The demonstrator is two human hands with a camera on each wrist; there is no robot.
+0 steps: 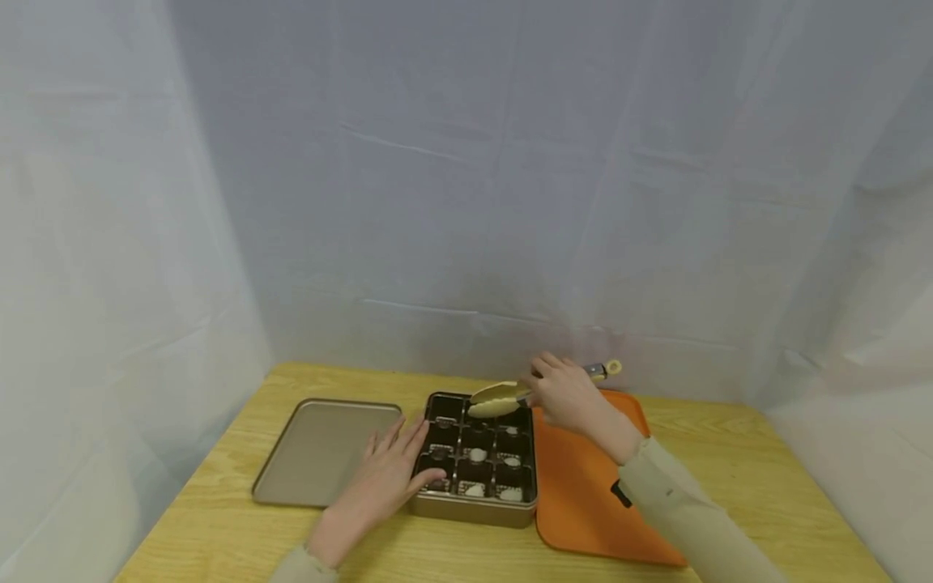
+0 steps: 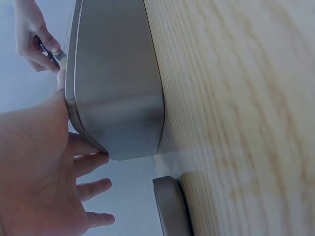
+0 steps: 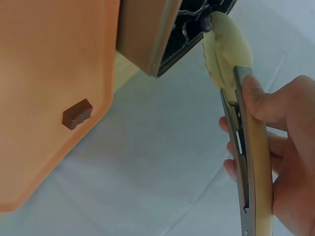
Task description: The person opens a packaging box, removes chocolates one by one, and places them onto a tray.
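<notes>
Right hand [image 1: 564, 397] pinches the tongs [image 1: 503, 397] over the tin [image 1: 477, 510]; left hand [image 1: 389, 474] lies spread flat on its edge. Chocolates [image 1: 477, 455] look small, fragile, slippery, so grip gently by the sides.

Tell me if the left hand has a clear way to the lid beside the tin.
Probably yes. The left hand rests flat on the tin at its left edge, and the lid lies right beside it on the table with nothing between.
</notes>
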